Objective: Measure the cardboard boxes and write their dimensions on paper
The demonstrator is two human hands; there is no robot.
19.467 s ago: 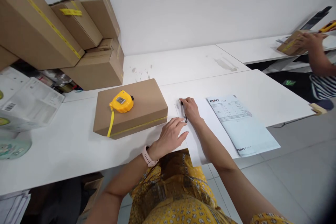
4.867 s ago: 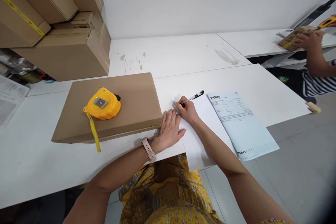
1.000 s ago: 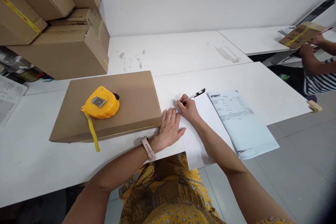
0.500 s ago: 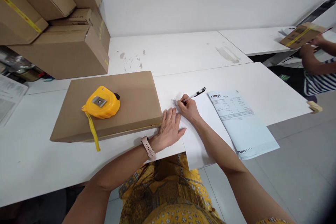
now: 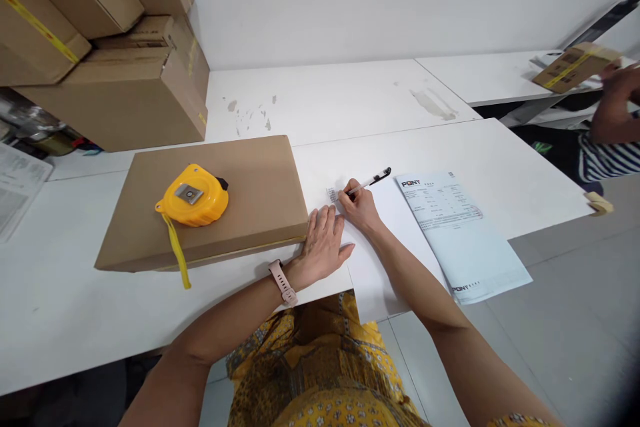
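A pen (image 5: 376,177) with a white barrel and black clip slants up from my right hand (image 5: 359,207), whose fingers pinch it near the tip. Beneath that hand lies a white sheet of paper (image 5: 385,290), with small handwriting at its upper left corner. My left hand (image 5: 324,240) rests flat on the sheet's left edge, fingers stretched out, beside the right corner of a closed cardboard box (image 5: 250,180). On top of the box sits a yellow tape measure (image 5: 197,197), its strap hanging over the front edge. The pen's tip is hidden by my fingers.
A printed PONY document (image 5: 465,247) lies right of the sheet, overhanging the table edge. Cardboard boxes (image 5: 125,100) are stacked at the back left. Printed papers (image 5: 20,190) lie far left. At the far right, another person's arm (image 5: 617,103) is beside a taped box (image 5: 573,70).
My hands, the pen and the paper have barely moved. At the far right, the other person's arm has shifted and blurred near the taped box.
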